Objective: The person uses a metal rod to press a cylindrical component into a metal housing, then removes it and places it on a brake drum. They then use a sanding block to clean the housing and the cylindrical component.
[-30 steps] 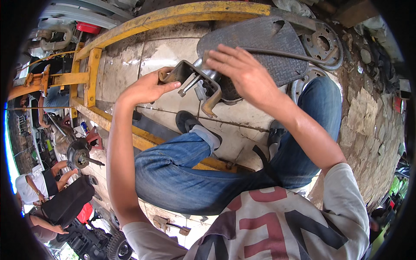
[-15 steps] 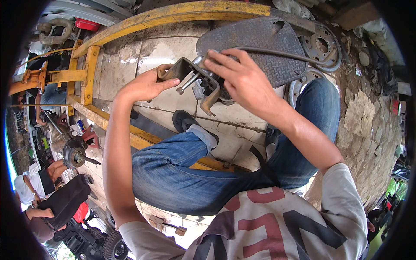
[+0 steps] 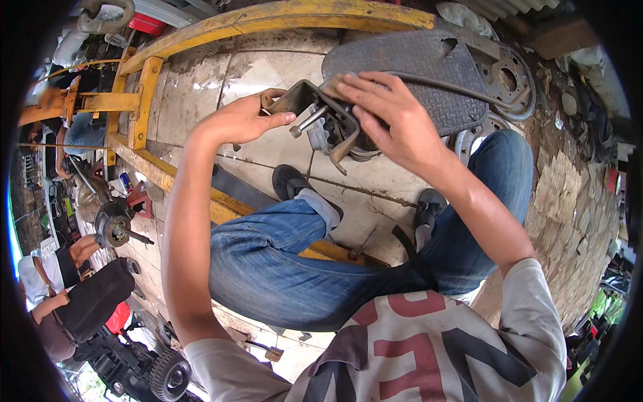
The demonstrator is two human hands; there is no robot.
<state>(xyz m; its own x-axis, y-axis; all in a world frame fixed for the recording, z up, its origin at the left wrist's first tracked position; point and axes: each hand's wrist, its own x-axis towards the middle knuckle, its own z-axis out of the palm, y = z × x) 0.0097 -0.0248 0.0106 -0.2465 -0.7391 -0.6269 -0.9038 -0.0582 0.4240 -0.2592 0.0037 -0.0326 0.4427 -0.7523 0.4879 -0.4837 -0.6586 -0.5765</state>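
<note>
A rusty, U-shaped metal bracket (image 3: 345, 120) is held up over the tiled floor, with a curved tab at its lower end. A bolt (image 3: 309, 122) sticks out from inside it toward the lower left. My left hand (image 3: 244, 120) grips the bracket's left side, thumb in front and fingers behind. On its right side my right hand (image 3: 395, 114) presses, fingers long over the upper edge and thumb lower down. Beside those fingertips shows a tan-brown patch that I cannot make out. Behind the bracket a grey metal part (image 3: 319, 139) is partly hidden.
A dark ribbed mat (image 3: 408, 57) with a bent metal pipe (image 3: 445, 86) over it lies beyond my right hand. Yellow steel frame beams (image 3: 268, 25) run behind and left. Metal wheel rims (image 3: 506, 74) rest at the far right. Other people (image 3: 50, 285) are at the left edge.
The bracket and both hands appear slightly further right and lower in the picture as the view shifts. My right fingers have slid along the bracket's upper edge; a metal cylinder end there no longer shows.
</note>
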